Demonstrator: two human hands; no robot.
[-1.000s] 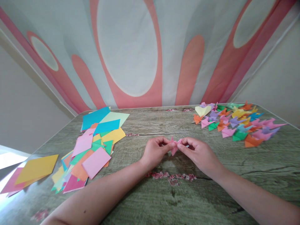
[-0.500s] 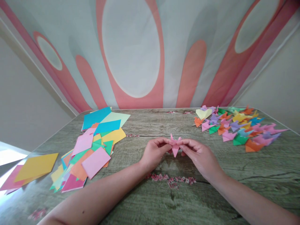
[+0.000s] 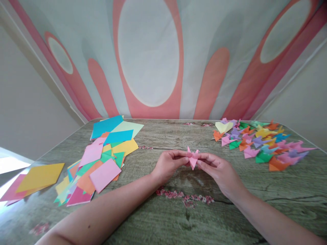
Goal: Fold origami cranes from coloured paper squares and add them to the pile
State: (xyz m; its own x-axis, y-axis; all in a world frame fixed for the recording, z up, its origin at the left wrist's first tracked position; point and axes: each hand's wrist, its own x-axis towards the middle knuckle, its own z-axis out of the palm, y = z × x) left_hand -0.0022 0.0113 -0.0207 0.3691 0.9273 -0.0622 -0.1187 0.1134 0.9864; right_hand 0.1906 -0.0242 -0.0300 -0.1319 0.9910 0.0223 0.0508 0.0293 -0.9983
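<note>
Table (image 3: 173, 136) with paper sheets (image 3: 105, 175), folded birds (image 3: 259, 141)

From here, the crane (image 3: 193, 162) is looking like matt, crisply creased paper — the birds (image 3: 259, 141) too. The sheets (image 3: 105, 175) are lying smooth and dull. The table (image 3: 176, 134) is showing a streaky wood grain, shining glossy toward its left end — and the backdrop (image 3: 149, 54) is hanging like faintly wrinkled cloth.

The folded paper (image 3: 193, 162) is pink, the table (image 3: 173, 136) grey-brown wood-grained.
</note>
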